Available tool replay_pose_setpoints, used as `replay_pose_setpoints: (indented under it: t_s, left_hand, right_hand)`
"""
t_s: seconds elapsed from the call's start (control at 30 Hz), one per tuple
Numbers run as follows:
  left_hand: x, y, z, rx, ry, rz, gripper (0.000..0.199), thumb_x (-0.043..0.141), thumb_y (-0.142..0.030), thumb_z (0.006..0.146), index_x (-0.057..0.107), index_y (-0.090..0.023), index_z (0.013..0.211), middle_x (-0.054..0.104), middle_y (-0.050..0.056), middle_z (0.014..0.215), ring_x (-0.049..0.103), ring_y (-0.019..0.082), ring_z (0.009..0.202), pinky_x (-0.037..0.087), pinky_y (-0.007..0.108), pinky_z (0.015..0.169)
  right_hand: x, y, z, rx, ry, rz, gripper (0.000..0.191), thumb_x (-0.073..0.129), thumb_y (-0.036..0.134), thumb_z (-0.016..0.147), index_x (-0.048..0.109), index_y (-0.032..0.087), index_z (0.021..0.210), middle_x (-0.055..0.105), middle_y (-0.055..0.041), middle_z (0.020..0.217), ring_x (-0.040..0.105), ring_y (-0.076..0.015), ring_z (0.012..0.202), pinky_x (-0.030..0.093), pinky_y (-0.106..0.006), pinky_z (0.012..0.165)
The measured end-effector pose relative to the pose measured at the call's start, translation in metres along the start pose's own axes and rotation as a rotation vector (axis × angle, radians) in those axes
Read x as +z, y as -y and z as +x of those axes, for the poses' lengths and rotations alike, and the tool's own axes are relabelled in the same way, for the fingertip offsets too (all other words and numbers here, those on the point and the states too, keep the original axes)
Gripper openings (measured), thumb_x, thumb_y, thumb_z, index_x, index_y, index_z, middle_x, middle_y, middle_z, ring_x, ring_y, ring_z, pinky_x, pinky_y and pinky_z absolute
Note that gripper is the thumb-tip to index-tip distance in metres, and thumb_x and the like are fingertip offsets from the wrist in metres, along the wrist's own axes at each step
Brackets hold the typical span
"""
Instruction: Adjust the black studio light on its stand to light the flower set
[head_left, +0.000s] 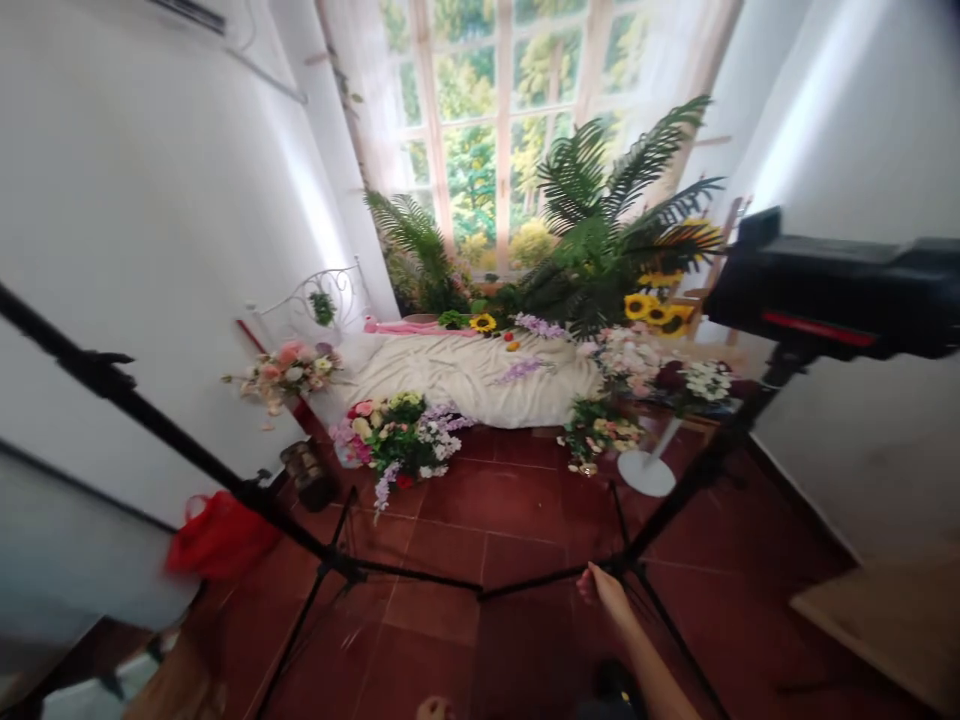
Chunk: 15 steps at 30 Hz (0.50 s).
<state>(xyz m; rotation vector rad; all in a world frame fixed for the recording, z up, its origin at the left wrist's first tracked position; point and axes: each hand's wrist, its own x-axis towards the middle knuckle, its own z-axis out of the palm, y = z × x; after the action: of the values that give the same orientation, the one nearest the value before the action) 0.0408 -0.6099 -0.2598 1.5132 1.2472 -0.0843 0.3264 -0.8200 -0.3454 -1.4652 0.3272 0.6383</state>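
Observation:
My right hand (pixel 598 586) reaches in from the bottom right, its fingers curled closed. It appears beside the lower joint of a black light stand (pixel 679 483), over a thin dark bar (pixel 529 578); I cannot tell whether it touches either. What the fingers hold, if anything, is hidden. The stand carries a black lamp head (pixel 832 290) at the right. My left hand is not clearly seen; a small skin-toned shape at the bottom edge is too cut off to make out.
A second black stand (pixel 195 440) slants across the left. Ahead lies a bed with a cream cover (pixel 457 375), ringed by flower bunches (pixel 401 435) and palm leaves (pixel 592 200). A red bag (pixel 221 540), white round base (pixel 646 474) and wooden board (pixel 885 610) flank the tiled floor (pixel 495 500).

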Motion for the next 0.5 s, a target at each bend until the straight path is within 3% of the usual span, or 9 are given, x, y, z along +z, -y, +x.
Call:
replay_pose_setpoints:
  t_s: [0.13, 0.2, 0.27, 0.33, 0.4, 0.5]
  left_hand:
    - [0.053, -0.026, 0.015, 0.021, 0.068, 0.075, 0.031, 0.061, -0.032, 0.078, 0.056, -0.026, 0.108, 0.054, 0.005, 0.115, 0.054, 0.024, 0.106, 0.052, 0.037, 0.073]
    - [0.091, -0.044, 0.028, 0.031, 0.102, 0.104, 0.032, 0.06, -0.032, 0.079, 0.055, -0.025, 0.11, 0.054, 0.004, 0.114, 0.055, 0.023, 0.105, 0.052, 0.036, 0.073]
    - [0.137, -0.069, 0.042, 0.04, 0.129, 0.126, 0.027, 0.062, -0.033, 0.077, 0.059, -0.022, 0.101, 0.06, 0.003, 0.1, 0.059, 0.022, 0.095, 0.051, 0.032, 0.067]
    - [0.19, -0.106, 0.052, 0.096, 0.166, 0.105, 0.021, 0.066, -0.037, 0.069, 0.063, -0.018, 0.076, 0.062, 0.001, 0.073, 0.063, 0.022, 0.076, 0.047, 0.027, 0.057]
    - [0.247, -0.155, 0.053, 0.265, 0.249, 0.007, 0.027, 0.068, -0.041, 0.063, 0.06, -0.015, 0.06, 0.058, 0.0, 0.055, 0.059, 0.018, 0.057, 0.043, 0.026, 0.052]
    - [0.329, -0.244, 0.032, 0.642, 0.448, -0.1, 0.033, 0.066, -0.046, 0.064, 0.062, -0.014, 0.071, 0.064, 0.004, 0.068, 0.059, 0.016, 0.064, 0.047, 0.029, 0.064]
  right_hand:
    - [-0.045, 0.047, 0.0, 0.006, -0.02, 0.096, 0.029, 0.06, 0.045, 0.068, 0.053, 0.018, 0.058, 0.063, -0.0017, 0.053, 0.057, -0.012, 0.044, 0.044, -0.021, 0.044]
    - [-0.081, 0.075, 0.003, -0.028, -0.026, 0.152, 0.028, 0.06, 0.043, 0.07, 0.053, 0.018, 0.06, 0.063, -0.0014, 0.055, 0.057, -0.0106, 0.045, 0.044, -0.02, 0.045]
    - [-0.124, 0.106, 0.007, -0.083, -0.032, 0.215, 0.028, 0.061, 0.043, 0.072, 0.054, 0.017, 0.064, 0.064, -0.0016, 0.058, 0.057, -0.0097, 0.048, 0.044, -0.019, 0.046]
    - [-0.166, 0.138, 0.011, -0.17, -0.035, 0.272, 0.028, 0.061, 0.045, 0.073, 0.054, 0.018, 0.068, 0.065, -0.0019, 0.062, 0.058, -0.01, 0.05, 0.044, -0.019, 0.046]
    - [-0.204, 0.171, 0.016, -0.256, -0.033, 0.294, 0.031, 0.059, 0.048, 0.075, 0.054, 0.018, 0.074, 0.065, -0.0023, 0.065, 0.058, -0.0104, 0.051, 0.044, -0.019, 0.046]
    - [-0.244, 0.218, 0.025, -0.306, -0.02, 0.24, 0.034, 0.054, 0.052, 0.079, 0.052, 0.018, 0.084, 0.065, -0.0028, 0.067, 0.057, -0.0106, 0.05, 0.043, -0.019, 0.044]
